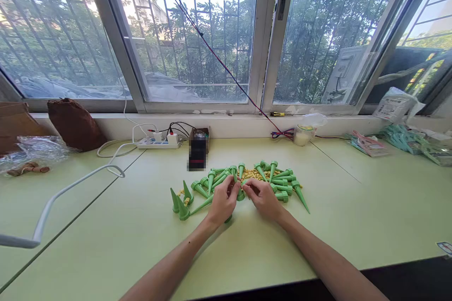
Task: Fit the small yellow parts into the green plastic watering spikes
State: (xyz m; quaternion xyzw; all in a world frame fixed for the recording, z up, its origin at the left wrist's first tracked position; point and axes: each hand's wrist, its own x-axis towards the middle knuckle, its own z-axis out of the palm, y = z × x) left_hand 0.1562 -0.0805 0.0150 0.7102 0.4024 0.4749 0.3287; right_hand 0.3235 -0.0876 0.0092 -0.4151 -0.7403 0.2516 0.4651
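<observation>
The left hand (pixel 224 200) and right hand (pixel 263 197) meet at the fingertips, thumbs and fingers drawn into pinches over a small green piece (pixel 243 182) lying between them, though which of them grips it is too small to tell. Just beyond and to either side, green spikes (pixel 300 196) crowd around a heap of yellow pegs (pixel 252 175) on the pale table (pixel 353 225), with a power strip (pixel 158 143) farther off below the windows (pixel 197 33).
</observation>
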